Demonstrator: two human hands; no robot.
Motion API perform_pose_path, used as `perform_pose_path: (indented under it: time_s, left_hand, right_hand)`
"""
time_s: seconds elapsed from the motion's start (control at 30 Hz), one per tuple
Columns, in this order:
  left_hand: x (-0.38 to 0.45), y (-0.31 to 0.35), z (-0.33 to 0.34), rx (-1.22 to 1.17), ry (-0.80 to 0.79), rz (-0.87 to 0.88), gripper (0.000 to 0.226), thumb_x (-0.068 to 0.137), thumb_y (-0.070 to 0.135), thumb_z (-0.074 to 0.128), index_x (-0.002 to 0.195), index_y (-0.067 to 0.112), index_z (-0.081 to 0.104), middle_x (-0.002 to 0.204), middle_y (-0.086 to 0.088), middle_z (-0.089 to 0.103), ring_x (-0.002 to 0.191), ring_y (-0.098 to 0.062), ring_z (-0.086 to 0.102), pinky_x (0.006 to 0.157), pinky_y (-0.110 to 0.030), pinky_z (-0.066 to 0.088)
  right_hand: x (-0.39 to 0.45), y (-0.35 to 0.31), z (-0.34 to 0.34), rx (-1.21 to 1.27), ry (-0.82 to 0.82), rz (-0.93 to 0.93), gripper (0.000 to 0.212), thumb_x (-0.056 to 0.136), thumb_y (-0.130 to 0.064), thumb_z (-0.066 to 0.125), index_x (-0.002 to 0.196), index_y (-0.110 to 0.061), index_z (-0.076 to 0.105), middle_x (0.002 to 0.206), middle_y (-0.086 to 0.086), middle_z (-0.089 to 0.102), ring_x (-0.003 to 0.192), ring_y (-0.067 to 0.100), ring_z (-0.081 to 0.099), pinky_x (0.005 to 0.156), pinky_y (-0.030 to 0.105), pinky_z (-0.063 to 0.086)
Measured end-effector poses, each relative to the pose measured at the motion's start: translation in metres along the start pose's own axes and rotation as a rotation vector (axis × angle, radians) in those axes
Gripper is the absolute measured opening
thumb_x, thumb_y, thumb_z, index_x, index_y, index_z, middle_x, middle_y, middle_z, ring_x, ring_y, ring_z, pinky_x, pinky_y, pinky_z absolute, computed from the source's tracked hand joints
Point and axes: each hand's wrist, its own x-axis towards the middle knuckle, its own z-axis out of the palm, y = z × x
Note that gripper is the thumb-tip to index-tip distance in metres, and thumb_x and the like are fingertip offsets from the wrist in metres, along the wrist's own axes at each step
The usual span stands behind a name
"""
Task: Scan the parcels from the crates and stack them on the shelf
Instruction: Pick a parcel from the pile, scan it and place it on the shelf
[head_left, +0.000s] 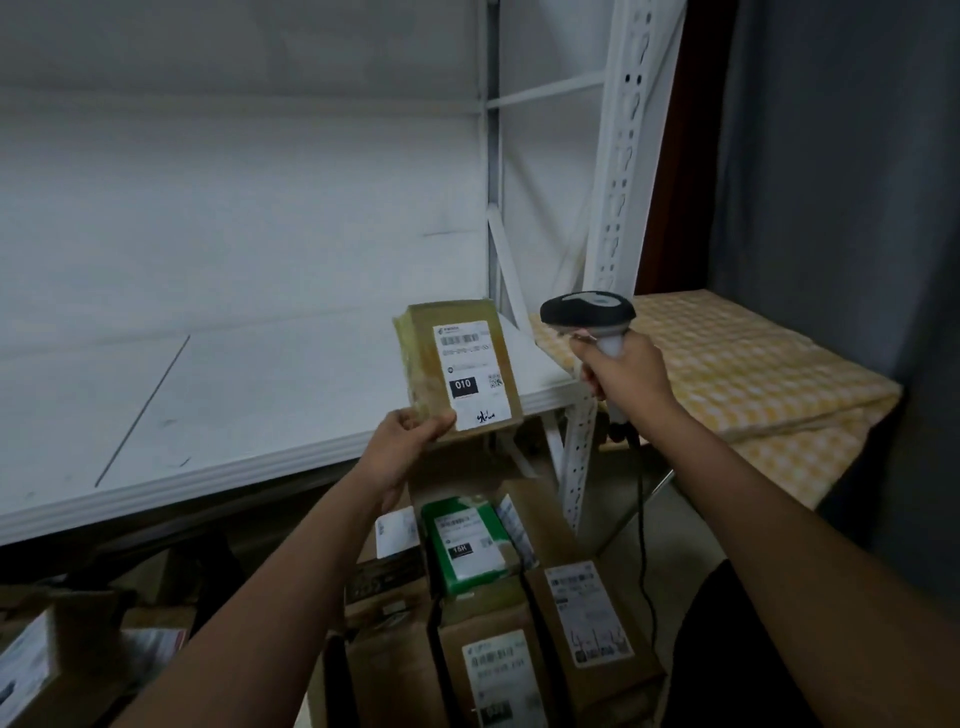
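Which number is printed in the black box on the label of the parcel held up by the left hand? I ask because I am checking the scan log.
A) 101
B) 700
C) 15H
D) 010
D: the label on the brown parcel gripped by the left hand shows 010 in white on a black box, while the right hand holds the scanner beside it.

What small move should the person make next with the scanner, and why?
Probably turn the scanner in the right hand left toward the label on the parcel the left hand holds up: its head sits beside the parcel, and the shelf is bare.
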Motion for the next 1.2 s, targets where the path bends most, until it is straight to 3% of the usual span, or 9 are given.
perform_pose_path:
  time_s: [0.1,0.2,0.33,0.67,0.97,1.2]
  left_hand:
    - [0.008,0.001,0.002,0.059,0.017,0.033,0.068,0.080,0.037,0.081,0.131,0.007,0.048,0.113,-0.007,0.070,0.099,-0.021,0.070,0.076,-0.032,0.056]
    - [0.020,0.000,0.010,0.095,0.009,0.030,0.073,0.076,0.046,0.082,0.131,0.011,0.048,0.117,-0.006,0.068,0.104,-0.021,0.067,0.091,-0.040,0.055]
    - [0.042,-0.005,0.020,0.124,0.013,0.022,0.072,0.076,0.047,0.081,0.131,0.012,0.048,0.117,-0.005,0.068,0.107,-0.021,0.065,0.101,-0.046,0.050]
    - [0.069,-0.016,0.026,0.147,0.026,-0.055,0.071,0.077,0.049,0.080,0.130,0.010,0.052,0.116,-0.006,0.069,0.106,-0.023,0.066,0.099,-0.046,0.052]
    - [0.075,-0.017,0.028,0.134,0.009,-0.054,0.101,0.052,0.067,0.082,0.131,0.012,0.052,0.119,-0.005,0.068,0.112,-0.025,0.062,0.106,-0.050,0.046]
    - [0.076,-0.019,0.027,0.108,-0.002,-0.058,0.100,0.051,0.068,0.082,0.129,0.013,0.053,0.119,-0.006,0.068,0.113,-0.026,0.062,0.105,-0.050,0.046]
  right_hand:
    - [0.001,-0.007,0.000,-0.011,-0.079,-0.011,0.018,0.092,-0.028,0.065,0.081,-0.013,0.066,0.060,0.000,0.065,0.045,0.008,0.056,0.049,0.024,0.045]
    - [0.012,-0.014,0.002,0.023,-0.205,-0.017,0.017,0.093,-0.026,0.064,0.078,-0.018,0.065,0.059,-0.001,0.064,0.044,0.007,0.055,0.045,0.019,0.045]
    - [0.025,-0.001,0.015,0.087,-0.278,0.041,0.020,0.093,-0.027,0.064,0.087,-0.009,0.069,0.062,0.004,0.065,0.050,0.012,0.057,0.051,0.025,0.047]
    - [0.046,0.017,0.026,0.160,-0.300,0.147,0.021,0.092,-0.025,0.065,0.092,-0.004,0.069,0.064,0.009,0.065,0.051,0.016,0.057,0.051,0.026,0.047]
    - [0.046,0.024,0.033,0.172,-0.303,0.196,0.017,0.091,-0.024,0.066,0.082,-0.009,0.067,0.058,0.007,0.064,0.049,0.017,0.056,0.051,0.028,0.045]
    - [0.046,0.023,0.034,0.195,-0.291,0.195,0.021,0.091,-0.025,0.066,0.089,-0.005,0.068,0.059,0.008,0.064,0.050,0.018,0.057,0.053,0.029,0.045]
